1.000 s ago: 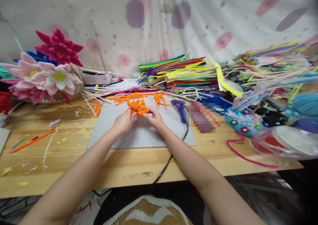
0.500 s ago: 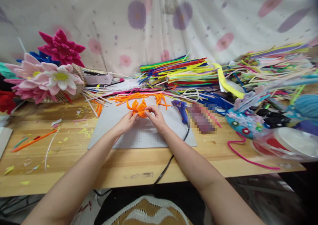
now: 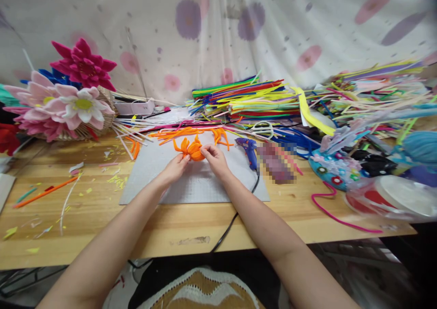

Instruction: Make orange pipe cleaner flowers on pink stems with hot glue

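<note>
My left fingers and right fingers pinch the orange fuzzy petalled piece — squeezing hard could crush its petals.

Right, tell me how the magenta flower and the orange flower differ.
The magenta flower stands above the other blooms at the left, while the orange flower is held between the left hand and right hand.
The magenta flower has many layered, pointed petals; the orange flower shows fewer, looser ones.
Both are a single bright colour over most of their petals.
</note>
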`<action>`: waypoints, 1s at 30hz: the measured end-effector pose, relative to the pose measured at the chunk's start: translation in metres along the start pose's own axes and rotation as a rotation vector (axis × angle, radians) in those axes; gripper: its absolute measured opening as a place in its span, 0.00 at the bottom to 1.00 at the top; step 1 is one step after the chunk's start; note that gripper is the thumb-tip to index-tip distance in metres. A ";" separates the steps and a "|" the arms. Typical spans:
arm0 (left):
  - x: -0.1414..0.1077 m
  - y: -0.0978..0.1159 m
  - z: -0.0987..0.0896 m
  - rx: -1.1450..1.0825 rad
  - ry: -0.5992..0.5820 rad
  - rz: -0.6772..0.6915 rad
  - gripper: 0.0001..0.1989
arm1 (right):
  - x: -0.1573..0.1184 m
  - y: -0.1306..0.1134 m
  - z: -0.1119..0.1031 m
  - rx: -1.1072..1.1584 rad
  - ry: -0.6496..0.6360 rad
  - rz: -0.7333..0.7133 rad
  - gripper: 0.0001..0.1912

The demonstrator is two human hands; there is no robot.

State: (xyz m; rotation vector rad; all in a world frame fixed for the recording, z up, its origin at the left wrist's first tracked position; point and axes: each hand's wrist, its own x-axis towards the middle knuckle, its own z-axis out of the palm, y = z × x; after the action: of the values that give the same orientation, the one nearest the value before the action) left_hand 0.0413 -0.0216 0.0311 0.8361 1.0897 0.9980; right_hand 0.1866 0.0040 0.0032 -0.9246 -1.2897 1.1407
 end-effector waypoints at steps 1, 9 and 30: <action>-0.002 0.002 0.000 0.034 -0.030 -0.030 0.08 | 0.000 -0.001 0.000 0.034 -0.007 0.024 0.17; -0.008 0.007 -0.004 0.243 -0.198 -0.192 0.16 | -0.001 -0.007 0.001 0.146 -0.034 0.119 0.19; -0.004 0.012 -0.004 -0.033 -0.163 -0.354 0.12 | -0.010 0.009 -0.001 -0.074 -0.074 -0.028 0.27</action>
State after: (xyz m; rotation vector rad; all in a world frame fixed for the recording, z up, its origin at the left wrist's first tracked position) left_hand 0.0338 -0.0213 0.0426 0.6565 1.0336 0.6380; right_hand 0.1877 -0.0033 -0.0076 -0.9228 -1.4086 1.1212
